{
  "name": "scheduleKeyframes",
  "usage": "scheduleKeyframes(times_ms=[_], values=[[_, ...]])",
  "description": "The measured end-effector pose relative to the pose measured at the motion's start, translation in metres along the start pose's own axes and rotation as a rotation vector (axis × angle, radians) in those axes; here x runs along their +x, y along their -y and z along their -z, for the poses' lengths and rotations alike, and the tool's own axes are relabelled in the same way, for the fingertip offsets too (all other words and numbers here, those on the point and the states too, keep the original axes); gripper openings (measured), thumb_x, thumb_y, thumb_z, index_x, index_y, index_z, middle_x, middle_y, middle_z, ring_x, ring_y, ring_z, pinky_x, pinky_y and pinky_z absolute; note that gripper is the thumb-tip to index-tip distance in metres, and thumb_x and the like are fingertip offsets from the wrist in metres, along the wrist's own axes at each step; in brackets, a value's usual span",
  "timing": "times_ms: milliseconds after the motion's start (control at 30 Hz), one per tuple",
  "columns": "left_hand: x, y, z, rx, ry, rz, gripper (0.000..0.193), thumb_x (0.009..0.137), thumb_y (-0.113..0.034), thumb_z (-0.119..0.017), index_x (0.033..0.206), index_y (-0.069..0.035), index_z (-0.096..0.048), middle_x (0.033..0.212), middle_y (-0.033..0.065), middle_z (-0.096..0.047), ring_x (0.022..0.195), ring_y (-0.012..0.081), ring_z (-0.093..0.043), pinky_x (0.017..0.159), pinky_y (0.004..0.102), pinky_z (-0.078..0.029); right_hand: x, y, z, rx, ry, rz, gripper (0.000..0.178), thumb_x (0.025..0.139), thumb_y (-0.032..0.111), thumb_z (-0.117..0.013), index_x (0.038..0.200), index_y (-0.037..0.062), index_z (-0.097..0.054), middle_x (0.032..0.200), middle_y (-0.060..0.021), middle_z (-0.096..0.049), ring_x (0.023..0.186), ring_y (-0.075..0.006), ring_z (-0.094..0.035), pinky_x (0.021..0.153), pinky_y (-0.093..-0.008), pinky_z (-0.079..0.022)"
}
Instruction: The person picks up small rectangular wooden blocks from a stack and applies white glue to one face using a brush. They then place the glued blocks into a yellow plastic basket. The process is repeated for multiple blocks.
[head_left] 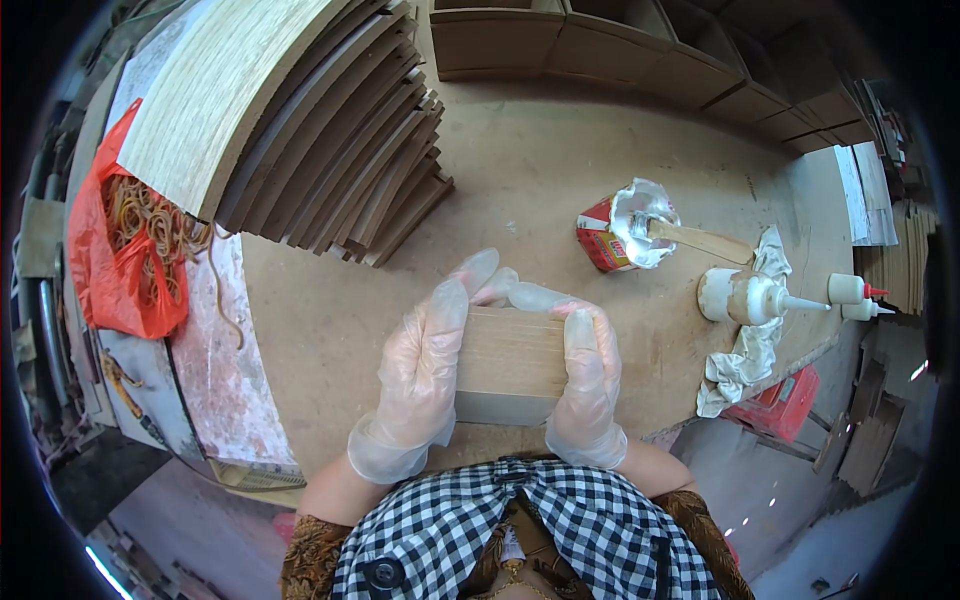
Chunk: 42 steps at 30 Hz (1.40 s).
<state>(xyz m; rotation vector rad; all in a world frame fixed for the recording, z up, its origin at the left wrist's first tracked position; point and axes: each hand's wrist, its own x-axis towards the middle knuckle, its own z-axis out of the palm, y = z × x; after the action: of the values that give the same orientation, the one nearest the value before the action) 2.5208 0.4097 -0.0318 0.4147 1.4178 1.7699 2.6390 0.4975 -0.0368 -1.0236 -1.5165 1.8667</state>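
Observation:
Close to my body, a wooden box [512, 350] with a light grain lies between my two hands. My left hand [425, 350], in a clear glove, presses along its left side with the fingers pointing away from me. My right hand [588, 355], gloved the same way, grips the right side, thumb on the top face and fingers bent around the far edge. The fingertips of both hands come close together at the far side. The box's underside is hidden.
A tall stack of wooden boards [330, 130] stands at the left, beside a red bag [150, 290] of rubber bands. To the right are a glue tub [610, 235] with a brush [700, 240], a glue bottle [740, 297] and a white rag [742, 360]. Open boxes [610, 50] line the back.

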Motion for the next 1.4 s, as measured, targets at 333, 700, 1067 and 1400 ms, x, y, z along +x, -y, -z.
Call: scheduleKeyframes(times_ms=[333,700,1067,1400], values=[[0.000,0.000,-0.001,-0.041,0.011,-0.001,0.047,0.106,-0.027,-0.043,0.139,0.005,-0.045,0.127,0.0144,-0.062,0.121,0.0186,-0.055,0.108,0.0341,-0.037,-0.001,-0.006,0.001,0.037,0.055,0.054,0.032,0.105,0.028,-0.038,0.119,0.0028,-0.051,0.117,-0.0073,-0.059,0.106,-0.0111,-0.053,0.095,-0.0281,-0.043],[0.000,0.001,0.003,-0.008,0.041,0.026,0.052,0.105,-0.027,-0.045,0.146,0.002,-0.036,0.132,0.0144,-0.058,0.123,0.0176,-0.052,0.110,0.0328,-0.034,-0.001,0.004,-0.005,0.054,0.090,0.103,0.030,0.106,0.026,-0.037,0.120,0.0028,-0.051,0.122,-0.0092,-0.059,0.109,-0.0115,-0.053,0.098,-0.0288,-0.042],[0.002,0.006,0.005,-0.104,0.046,0.083,0.070,0.096,-0.033,-0.059,0.149,0.002,-0.030,0.139,0.0147,-0.050,0.125,0.0187,-0.049,0.109,0.0350,-0.035,0.001,-0.009,0.002,-0.061,0.047,0.136,0.031,0.106,0.027,-0.037,0.120,0.0025,-0.050,0.123,-0.0103,-0.058,0.109,-0.0119,-0.053,0.097,-0.0289,-0.042],[-0.003,0.006,0.012,0.012,0.159,-0.032,0.065,0.099,-0.017,-0.057,0.153,-0.003,-0.024,0.141,0.0171,-0.046,0.131,0.0213,-0.043,0.112,0.0368,-0.030,0.001,-0.011,0.003,-0.075,0.057,0.133,0.031,0.106,0.026,-0.036,0.121,0.0024,-0.049,0.124,-0.0112,-0.057,0.111,-0.0134,-0.053,0.098,-0.0302,-0.043]])
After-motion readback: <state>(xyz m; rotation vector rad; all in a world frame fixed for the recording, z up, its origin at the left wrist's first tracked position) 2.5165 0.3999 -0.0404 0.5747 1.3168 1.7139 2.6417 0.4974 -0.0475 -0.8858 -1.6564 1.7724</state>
